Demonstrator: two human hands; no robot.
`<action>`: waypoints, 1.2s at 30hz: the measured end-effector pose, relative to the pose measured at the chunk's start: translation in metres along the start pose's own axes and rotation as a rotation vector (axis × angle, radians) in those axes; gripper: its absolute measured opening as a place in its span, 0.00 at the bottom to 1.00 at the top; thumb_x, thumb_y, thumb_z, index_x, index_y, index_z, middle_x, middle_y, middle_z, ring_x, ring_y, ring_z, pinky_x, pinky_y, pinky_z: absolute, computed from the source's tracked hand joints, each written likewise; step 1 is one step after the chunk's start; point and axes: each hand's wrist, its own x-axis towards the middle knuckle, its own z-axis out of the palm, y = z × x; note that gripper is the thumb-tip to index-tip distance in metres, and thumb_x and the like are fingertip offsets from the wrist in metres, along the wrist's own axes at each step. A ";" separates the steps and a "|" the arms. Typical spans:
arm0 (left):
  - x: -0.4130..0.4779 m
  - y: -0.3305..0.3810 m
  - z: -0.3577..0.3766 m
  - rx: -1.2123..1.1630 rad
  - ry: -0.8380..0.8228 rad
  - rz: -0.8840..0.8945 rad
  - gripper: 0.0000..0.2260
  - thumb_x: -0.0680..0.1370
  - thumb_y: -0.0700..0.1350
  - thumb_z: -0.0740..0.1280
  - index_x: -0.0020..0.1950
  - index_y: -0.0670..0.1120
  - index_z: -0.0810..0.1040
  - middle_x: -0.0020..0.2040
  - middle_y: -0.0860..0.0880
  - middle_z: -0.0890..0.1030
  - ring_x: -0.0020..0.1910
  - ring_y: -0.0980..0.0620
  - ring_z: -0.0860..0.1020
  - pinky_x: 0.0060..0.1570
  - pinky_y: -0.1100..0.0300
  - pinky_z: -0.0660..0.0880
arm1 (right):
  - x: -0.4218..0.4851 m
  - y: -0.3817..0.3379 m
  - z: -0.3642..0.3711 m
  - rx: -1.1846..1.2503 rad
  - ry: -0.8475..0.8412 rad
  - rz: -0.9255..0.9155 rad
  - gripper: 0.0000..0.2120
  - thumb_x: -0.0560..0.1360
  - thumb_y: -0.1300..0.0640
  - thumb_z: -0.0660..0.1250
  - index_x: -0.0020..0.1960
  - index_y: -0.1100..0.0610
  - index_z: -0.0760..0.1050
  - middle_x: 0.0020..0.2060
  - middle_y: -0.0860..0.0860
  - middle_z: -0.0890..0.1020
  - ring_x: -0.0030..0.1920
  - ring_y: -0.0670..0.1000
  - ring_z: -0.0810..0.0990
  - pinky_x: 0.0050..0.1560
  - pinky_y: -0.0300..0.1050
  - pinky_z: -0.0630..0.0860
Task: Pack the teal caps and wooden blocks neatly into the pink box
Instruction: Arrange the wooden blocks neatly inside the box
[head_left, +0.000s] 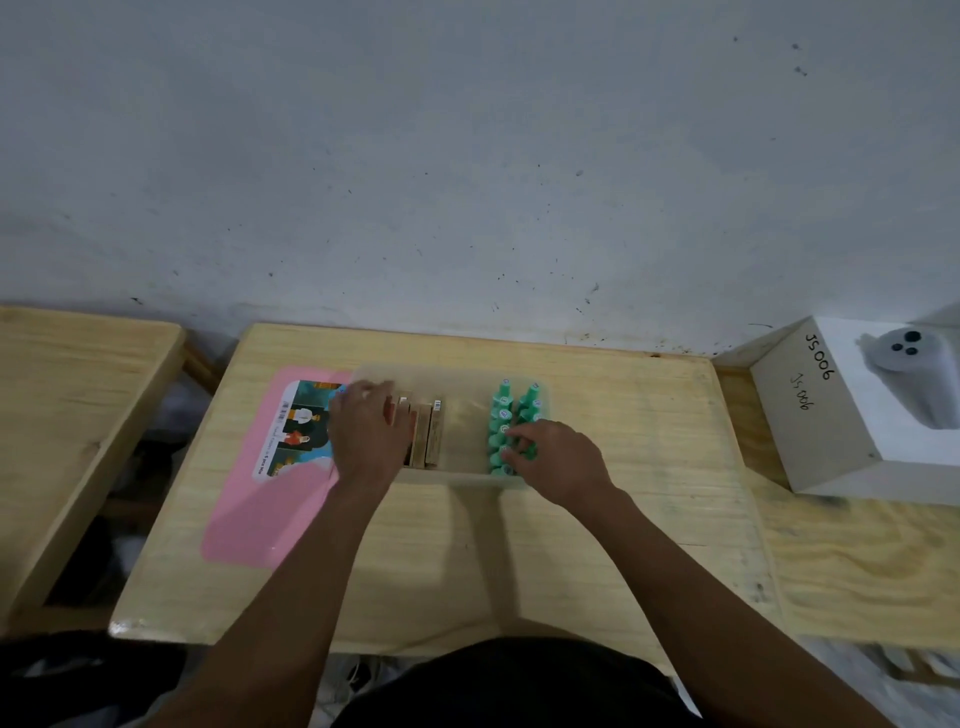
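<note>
**Caps and blocks both in the box, hands tidying each end**

Caps (511, 426) sit in two rows at the right end of the box (457, 475), rows running front to back, away from the person. Teal, glossy plastic, round tops with small pale stickers. Right hand (558, 460) is on the near end of those rows, fingers (519, 448) curled down among the caps; cannot tell if it pinches one or just pushes them. The rows lie straight ahead of that hand, so any nudge goes along their long axis, toward the far wall.

Blocks (428, 436) stand on edge at the left-middle of the box, long axis also front to back, packed side by side. Matte pale and brown wood, squared edges, small barcode labels on the far ends. Left hand (371, 426) lies flat over the left end of the stack, fingers loosely spread toward the far wall, pressing rather than gripping as far as I can see. Blocks lie just right of its palm.

Gap between blocks and caps looks empty. My read: packing is nearly done, only squaring up is left.

Box itself is translucent, thin-walled, near colourless here. Pink lid (270, 499) with a printed picture label lies flat to the left, touching or tucked under the box edge, can't tell which. All of it on a pale plywood table (467, 561).
</note>
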 end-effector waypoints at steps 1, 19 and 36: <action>0.000 -0.006 -0.004 0.019 0.029 -0.084 0.18 0.77 0.51 0.62 0.63 0.45 0.75 0.63 0.41 0.75 0.63 0.41 0.69 0.59 0.46 0.70 | 0.000 -0.001 0.001 -0.012 0.012 0.001 0.16 0.76 0.43 0.65 0.62 0.44 0.77 0.52 0.45 0.82 0.53 0.50 0.79 0.51 0.48 0.76; 0.013 -0.052 -0.035 -0.253 -0.222 -0.337 0.13 0.78 0.42 0.62 0.45 0.35 0.82 0.42 0.39 0.82 0.40 0.47 0.77 0.41 0.60 0.71 | 0.037 -0.082 0.012 -0.029 -0.127 -0.201 0.11 0.76 0.51 0.63 0.54 0.48 0.81 0.50 0.45 0.83 0.50 0.50 0.80 0.50 0.48 0.78; 0.022 -0.060 -0.040 -0.509 -0.321 -0.560 0.06 0.76 0.41 0.66 0.42 0.41 0.82 0.44 0.38 0.83 0.46 0.38 0.83 0.49 0.40 0.80 | 0.122 -0.130 0.089 -0.139 -0.209 -0.376 0.34 0.70 0.42 0.69 0.70 0.56 0.64 0.67 0.53 0.69 0.65 0.57 0.66 0.60 0.56 0.71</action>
